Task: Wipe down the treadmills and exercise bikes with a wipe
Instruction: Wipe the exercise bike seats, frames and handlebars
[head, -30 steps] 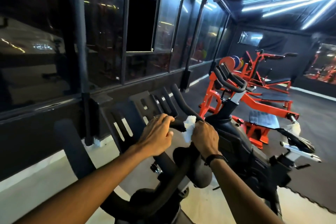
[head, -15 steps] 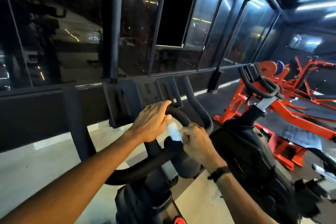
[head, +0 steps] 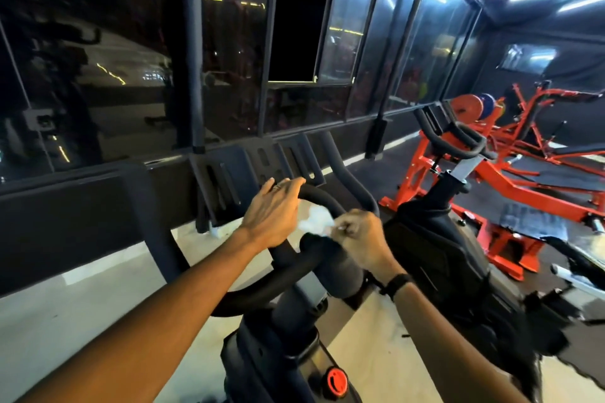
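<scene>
A black exercise bike stands right in front of me, its looped handlebar at the centre of the head view. My left hand rests on top of the loop, fingers lying over the bar. My right hand pinches a crumpled white wipe and holds it against the bar between my two hands. Below them sits the bike's dark centre post with a red knob.
A slotted black device holder stands in front of the handlebar. A second black bike is close on the right, with orange weight machines behind it. A dark glass wall runs along the left and front.
My view has swung left and down, closer to the bike. My left hand has loosened from a grip to lying over the bar. The right hand has drawn the wipe lower along the loop.
</scene>
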